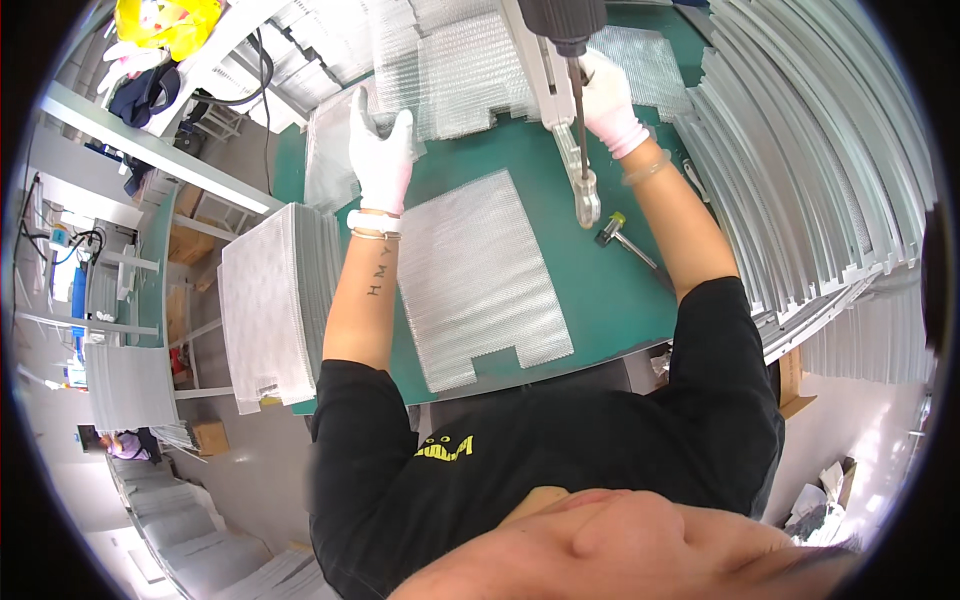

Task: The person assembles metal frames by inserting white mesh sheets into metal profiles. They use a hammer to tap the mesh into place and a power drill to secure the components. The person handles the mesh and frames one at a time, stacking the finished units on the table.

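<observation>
My left hand [383, 155] wears a white glove, its thumb and fingers apart. It is over the left end of the translucent mesh sheets [465, 75] at the table's far side, and nothing shows in its grasp. My right hand [610, 100], also gloved, is beside a pale metal arm [553, 90] and a dark vertical rod [578, 115]. These partly hide its fingers, so what it holds, if anything, cannot be made out. A silvery mesh sheet with a notched near edge [485, 280] lies flat between my forearms. Right of it rests a small mallet [612, 228] with a yellow-green tip.
The green tabletop [625, 320] lies under the sheets. A thick stack of mesh sheets [265, 300] stands at its left edge. Long pale panels [820, 150] are packed in rows along the right. At the far left, a yellow bag [175, 25] sits beyond a white frame bar [160, 150].
</observation>
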Available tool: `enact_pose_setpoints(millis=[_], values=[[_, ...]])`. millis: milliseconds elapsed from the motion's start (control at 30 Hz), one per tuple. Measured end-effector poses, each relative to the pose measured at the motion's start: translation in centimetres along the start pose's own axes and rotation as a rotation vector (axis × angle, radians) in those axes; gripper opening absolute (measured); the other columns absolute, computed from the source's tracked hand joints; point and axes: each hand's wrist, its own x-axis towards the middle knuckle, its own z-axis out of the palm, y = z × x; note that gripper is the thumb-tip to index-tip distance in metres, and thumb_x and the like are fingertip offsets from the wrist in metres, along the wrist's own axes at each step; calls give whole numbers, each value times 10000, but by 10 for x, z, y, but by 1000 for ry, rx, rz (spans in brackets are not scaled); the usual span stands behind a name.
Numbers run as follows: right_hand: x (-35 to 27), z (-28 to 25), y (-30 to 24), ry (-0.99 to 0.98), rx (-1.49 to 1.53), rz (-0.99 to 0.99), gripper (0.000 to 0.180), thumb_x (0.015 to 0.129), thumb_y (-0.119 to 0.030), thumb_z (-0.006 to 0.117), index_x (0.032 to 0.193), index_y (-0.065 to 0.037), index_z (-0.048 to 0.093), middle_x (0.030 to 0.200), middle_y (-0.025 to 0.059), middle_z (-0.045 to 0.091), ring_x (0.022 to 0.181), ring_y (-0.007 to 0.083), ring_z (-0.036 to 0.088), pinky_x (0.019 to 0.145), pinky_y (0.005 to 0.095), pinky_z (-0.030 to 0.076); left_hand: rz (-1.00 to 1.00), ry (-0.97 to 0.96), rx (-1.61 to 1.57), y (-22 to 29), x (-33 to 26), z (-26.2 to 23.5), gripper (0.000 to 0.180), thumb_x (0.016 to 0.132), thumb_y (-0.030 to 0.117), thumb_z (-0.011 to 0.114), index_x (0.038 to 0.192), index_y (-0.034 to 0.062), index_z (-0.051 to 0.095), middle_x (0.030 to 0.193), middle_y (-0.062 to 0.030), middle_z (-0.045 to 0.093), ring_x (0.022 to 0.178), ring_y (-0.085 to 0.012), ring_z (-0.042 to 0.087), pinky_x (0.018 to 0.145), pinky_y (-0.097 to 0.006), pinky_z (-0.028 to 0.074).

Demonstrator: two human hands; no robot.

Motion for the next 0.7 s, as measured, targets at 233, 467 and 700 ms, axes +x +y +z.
enact_pose_setpoints(millis=[233,467,700], values=[[32,19,53,-130,-167,220,461,857,-387,674,1229,-115,693,1039,107,721,930,252,682,865,355,530,-164,-242,424,-63,49,22,825,804,283,741,1473,-51,391,1168,-228,676,1043,-290,676,925,-374,521],[37,-2,139,-122,-506,598,588,841,-521,580,1231,-93,683,1155,157,713,1122,341,659,1003,420,495,-225,-493,977,-59,42,46,914,760,468,718,1464,-27,408,1220,-276,641,1137,-374,638,986,-432,499],[19,17,116,-443,-844,1001,748,799,-636,665,1346,-127,622,1442,154,546,1360,404,471,1114,557,390,87,-268,705,-40,10,7,804,870,391,681,1485,-25,375,1164,-203,631,971,-304,637,883,-402,515]])
